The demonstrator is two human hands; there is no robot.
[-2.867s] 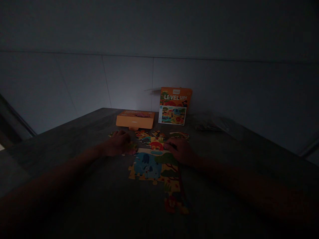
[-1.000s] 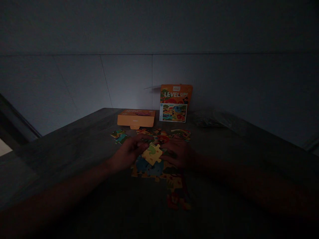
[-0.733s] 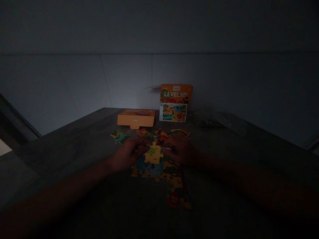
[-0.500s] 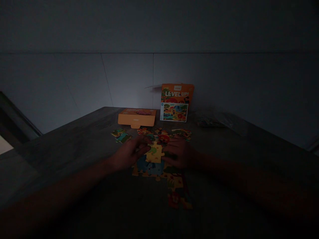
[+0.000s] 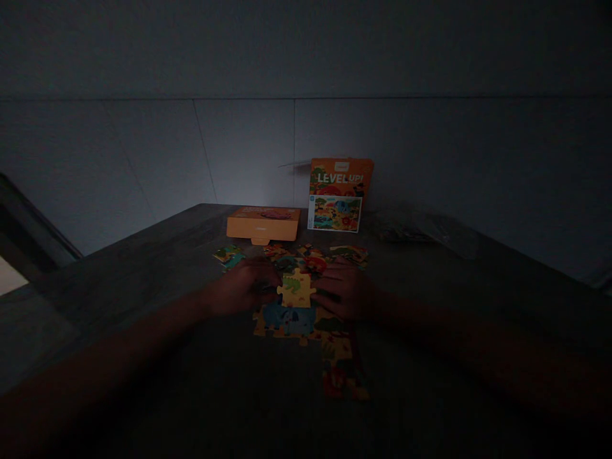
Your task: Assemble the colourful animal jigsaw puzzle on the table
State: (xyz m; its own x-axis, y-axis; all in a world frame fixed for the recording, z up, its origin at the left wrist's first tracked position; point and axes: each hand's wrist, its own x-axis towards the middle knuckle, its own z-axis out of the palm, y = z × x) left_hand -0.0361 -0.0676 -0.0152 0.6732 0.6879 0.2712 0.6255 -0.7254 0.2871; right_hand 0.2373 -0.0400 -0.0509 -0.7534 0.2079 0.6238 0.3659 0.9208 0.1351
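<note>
A yellow jigsaw piece [image 5: 297,292] with a green crocodile on it is between my two hands. My left hand [image 5: 245,284] has its curled fingers at the piece's left tab. From the other side, my right hand [image 5: 347,290] pinches the right tab. Just below the piece lies a joined section of jigsaw [image 5: 289,320] showing blue elephants. It continues to the right into a strip [image 5: 337,357] that runs toward me. Loose jigsaw pieces [image 5: 315,263] lie beyond my hands. The dim light hides some of the finger contact.
An orange box [image 5: 262,227] lies on the dark table [image 5: 157,268]. Beside it an orange "LEVEL UP!" box [image 5: 340,178] stands upright with a picture card [image 5: 335,213] in front. A clear plastic bag [image 5: 444,236] rests at the right. The wall [image 5: 248,146] is behind.
The left hand's fingers have drawn back from over the crocodile piece to its left edge, uncovering its left tab. The piece has shifted slightly away from me.
</note>
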